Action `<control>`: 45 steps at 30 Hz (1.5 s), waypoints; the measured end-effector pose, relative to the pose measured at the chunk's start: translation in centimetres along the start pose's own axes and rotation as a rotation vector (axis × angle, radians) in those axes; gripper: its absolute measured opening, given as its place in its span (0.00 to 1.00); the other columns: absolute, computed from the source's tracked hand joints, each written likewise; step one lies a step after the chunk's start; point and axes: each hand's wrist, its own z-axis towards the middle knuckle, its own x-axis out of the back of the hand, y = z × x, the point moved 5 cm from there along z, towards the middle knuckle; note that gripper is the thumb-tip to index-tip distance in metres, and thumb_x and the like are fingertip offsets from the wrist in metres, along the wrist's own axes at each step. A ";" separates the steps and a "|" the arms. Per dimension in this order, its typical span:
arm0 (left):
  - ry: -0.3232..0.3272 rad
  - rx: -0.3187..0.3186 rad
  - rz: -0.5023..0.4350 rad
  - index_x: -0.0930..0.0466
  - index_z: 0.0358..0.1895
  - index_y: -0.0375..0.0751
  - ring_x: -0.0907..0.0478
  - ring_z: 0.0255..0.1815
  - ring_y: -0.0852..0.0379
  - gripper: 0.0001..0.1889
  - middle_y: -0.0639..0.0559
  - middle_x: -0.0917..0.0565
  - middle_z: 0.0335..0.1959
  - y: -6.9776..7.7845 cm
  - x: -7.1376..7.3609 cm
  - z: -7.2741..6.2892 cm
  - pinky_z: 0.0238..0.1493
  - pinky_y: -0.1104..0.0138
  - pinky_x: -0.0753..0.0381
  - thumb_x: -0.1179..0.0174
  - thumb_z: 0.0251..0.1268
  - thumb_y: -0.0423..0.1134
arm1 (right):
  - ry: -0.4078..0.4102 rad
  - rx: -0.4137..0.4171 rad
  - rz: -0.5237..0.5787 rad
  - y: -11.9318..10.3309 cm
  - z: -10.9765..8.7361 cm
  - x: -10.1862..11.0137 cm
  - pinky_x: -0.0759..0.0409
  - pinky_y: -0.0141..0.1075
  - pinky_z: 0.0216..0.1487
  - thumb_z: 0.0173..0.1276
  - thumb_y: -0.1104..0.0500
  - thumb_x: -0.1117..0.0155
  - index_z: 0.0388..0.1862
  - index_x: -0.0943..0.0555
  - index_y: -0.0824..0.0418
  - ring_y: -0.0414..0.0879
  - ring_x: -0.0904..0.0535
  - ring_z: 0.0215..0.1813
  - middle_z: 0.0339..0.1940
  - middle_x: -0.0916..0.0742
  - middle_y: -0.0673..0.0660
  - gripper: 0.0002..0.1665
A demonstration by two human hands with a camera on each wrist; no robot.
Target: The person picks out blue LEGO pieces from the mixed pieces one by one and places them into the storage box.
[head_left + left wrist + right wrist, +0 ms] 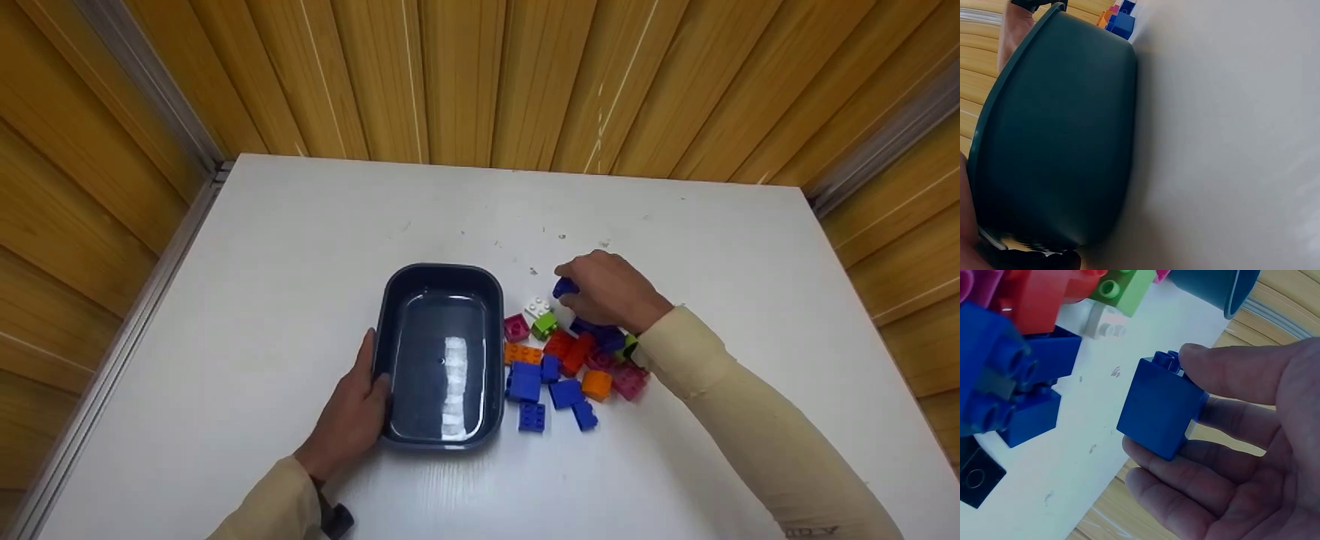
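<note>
A dark blue plastic bin [442, 360] with nothing inside stands on the white table. My left hand [351, 409] grips its left wall, thumb over the rim and fingers along the outside. The bin's outer side [1061, 124] fills much of the left wrist view. To the right of the bin, my right hand [611, 289] pinches a blue toy building brick [1157, 405] between thumb and fingers, above the far side of a brick pile. A white brick [538, 307] and a lime green brick [544, 325] lie closest to that hand; the forearm hides part of the pile.
Several loose bricks lie by the bin's right wall, among them an orange brick [523, 353], a red brick [576, 354], a pink brick [516, 328] and a blue brick [532, 417]. Wood-patterned panels [465, 82] rise behind the white table [285, 247].
</note>
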 end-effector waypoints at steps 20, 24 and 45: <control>0.014 0.002 -0.013 0.67 0.86 0.43 0.59 0.89 0.47 0.36 0.45 0.55 0.88 0.0 -0.2 0.5 0.86 0.47 0.57 0.62 0.83 0.37 | -0.002 0.076 -0.033 -2.9 1.1 1.3 0.14 0.52 0.61 0.71 0.56 0.29 0.66 0.17 0.63 0.58 0.13 0.54 0.55 0.10 0.63 0.27; 0.019 -0.001 -0.011 0.67 0.86 0.42 0.58 0.89 0.46 0.36 0.44 0.54 0.88 0.1 -0.3 0.4 0.86 0.46 0.56 0.61 0.83 0.37 | 0.011 0.095 -0.028 -3.5 1.3 1.4 0.13 0.51 0.59 0.70 0.56 0.27 0.66 0.17 0.63 0.58 0.13 0.54 0.55 0.09 0.63 0.27; 0.024 0.003 0.002 0.67 0.86 0.42 0.59 0.89 0.46 0.36 0.43 0.55 0.88 0.1 -0.3 0.5 0.86 0.47 0.57 0.61 0.83 0.37 | 0.045 0.215 -0.012 -7.7 2.6 1.4 0.11 0.45 0.50 0.70 0.56 0.27 0.55 0.11 0.61 0.52 0.10 0.41 0.44 0.07 0.59 0.18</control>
